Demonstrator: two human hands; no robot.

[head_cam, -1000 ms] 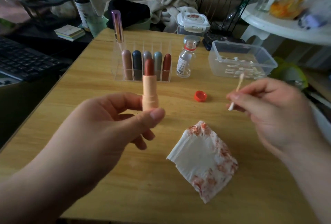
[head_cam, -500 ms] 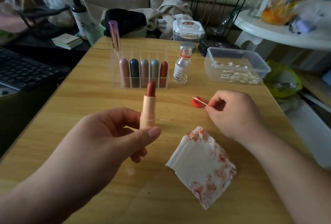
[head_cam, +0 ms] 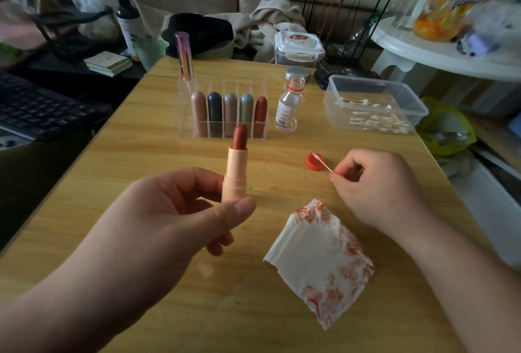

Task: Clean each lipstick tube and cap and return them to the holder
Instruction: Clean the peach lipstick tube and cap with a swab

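Observation:
My left hand [head_cam: 174, 220] holds an uncapped peach lipstick tube [head_cam: 235, 172] upright above the table, its dark red bullet showing. My right hand [head_cam: 375, 189] pinches a cotton swab [head_cam: 322, 164] whose white tip dips into the red bottle cap [head_cam: 313, 163] lying on the table. The clear acrylic holder [head_cam: 183, 115] behind carries several capped lipsticks in a row and a tall purple tube [head_cam: 184, 55] at its back left. A folded white tissue [head_cam: 318, 262] stained red lies in front of my right hand.
A small open glass bottle [head_cam: 289, 104] stands right of the holder. A clear plastic box [head_cam: 375, 104] of cotton swabs sits at the right back. A keyboard [head_cam: 36, 107] lies off the table's left edge; a white round table [head_cam: 451, 53] stands to the right.
My right hand came down from mid-air to the table and put the swab's tip into the red cap. My left hand kept the lipstick upright, a little lower.

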